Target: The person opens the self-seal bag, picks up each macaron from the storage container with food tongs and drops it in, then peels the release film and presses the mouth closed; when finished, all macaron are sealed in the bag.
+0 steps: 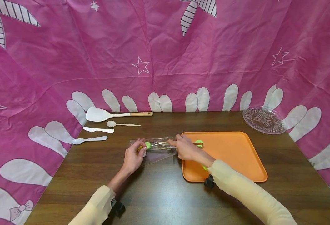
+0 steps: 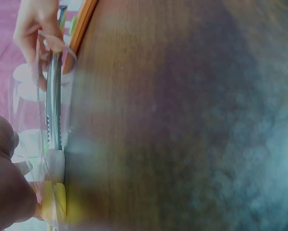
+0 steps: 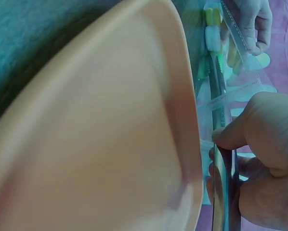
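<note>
My left hand [image 1: 134, 156] pinches the left end of a clear plastic bag [image 1: 156, 157]. Metal tongs [image 1: 160, 145] with toothed edges lie partly inside the bag, pointing left. My right hand [image 3: 274, 159] grips the tongs' arms between thumb and fingers, just outside the bag's edge in the right wrist view. At the far end of the tongs sit a whitish piece [image 2: 55, 166] and a yellow piece [image 2: 54, 202]. A green disc [image 1: 147, 144] shows close to my left fingertips. The handle end of the tongs extends over the left edge of an orange tray [image 1: 229, 153].
Green round spots [image 1: 205, 167] show at the tray's left side. Back left lie a white spatula [image 1: 97, 114], a small white spoon [image 1: 111, 124], a white knife [image 1: 98, 129] and another white spoon [image 1: 90, 139]. A clear patterned plate [image 1: 264, 119] stands back right, before a pink curtain [image 1: 165, 47].
</note>
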A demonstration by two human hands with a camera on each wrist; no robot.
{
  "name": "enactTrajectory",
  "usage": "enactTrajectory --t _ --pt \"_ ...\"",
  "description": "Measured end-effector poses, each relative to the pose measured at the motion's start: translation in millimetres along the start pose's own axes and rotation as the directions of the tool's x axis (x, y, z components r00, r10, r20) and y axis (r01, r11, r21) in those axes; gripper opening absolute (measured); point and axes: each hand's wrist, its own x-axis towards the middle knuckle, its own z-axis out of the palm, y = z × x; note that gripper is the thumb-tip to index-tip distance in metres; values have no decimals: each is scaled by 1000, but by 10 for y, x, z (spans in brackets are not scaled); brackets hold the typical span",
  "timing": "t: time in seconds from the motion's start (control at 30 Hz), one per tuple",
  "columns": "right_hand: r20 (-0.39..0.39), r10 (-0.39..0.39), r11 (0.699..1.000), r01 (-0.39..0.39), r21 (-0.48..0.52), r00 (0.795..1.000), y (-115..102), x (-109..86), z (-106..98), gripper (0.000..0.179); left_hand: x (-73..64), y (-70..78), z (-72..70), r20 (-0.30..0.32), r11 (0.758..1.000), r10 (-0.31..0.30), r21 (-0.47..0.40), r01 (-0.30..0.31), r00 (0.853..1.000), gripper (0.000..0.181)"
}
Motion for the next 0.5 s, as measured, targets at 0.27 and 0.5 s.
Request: enactTrajectory --t 0.27,0.5 --pt "22 50 998 -51 26 998 -32 35 17 63 -4 31 -1 1 1000 -9 -5 9 1000 18" --pt "29 57 998 -58 38 998 -44 29 20 65 -8 29 1 2 1000 -23 1 23 1000 18"
